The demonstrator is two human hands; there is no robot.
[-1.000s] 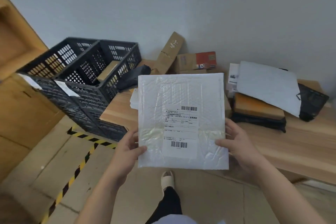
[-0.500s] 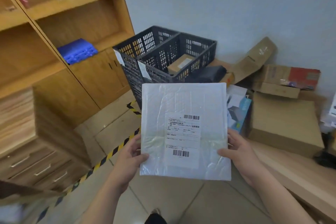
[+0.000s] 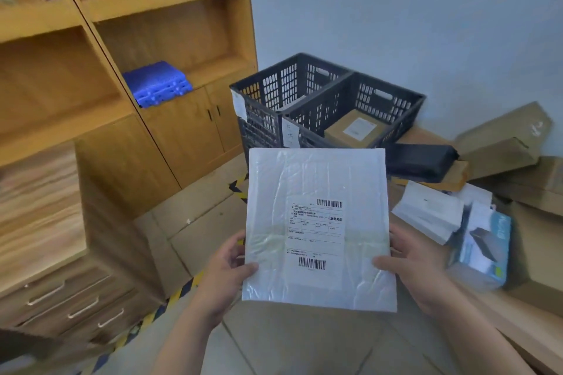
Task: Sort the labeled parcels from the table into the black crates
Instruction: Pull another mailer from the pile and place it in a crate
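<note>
Mailer: I see a white padded mailer (image 3: pixel 318 228) held upright in the air, label (image 3: pixel 316 233) facing me, over the floor just off the table's near edge.
Left hand: my left hand (image 3: pixel 224 275) grips the mailer's lower left edge, thumb on the front, fingers behind.
Right hand: my right hand (image 3: pixel 417 268) grips the lower right edge the same way, thumb on the front.
Crates: two black crates (image 3: pixel 326 106) stand side by side beyond the mailer's top edge, near the wall; the right one holds a brown box (image 3: pixel 355 131), the left one's contents I cannot tell.
Table: the wooden table (image 3: pixel 515 323) runs along the right, with white boxes (image 3: pixel 429 211), a blue box (image 3: pixel 484 253) and cardboard parcels (image 3: pixel 502 143) crowding its left end.
Room: open floor with a yellow-black stripe (image 3: pixel 170 301) lies between the shelf unit (image 3: pixel 122 70) on the left and the crates.
</note>
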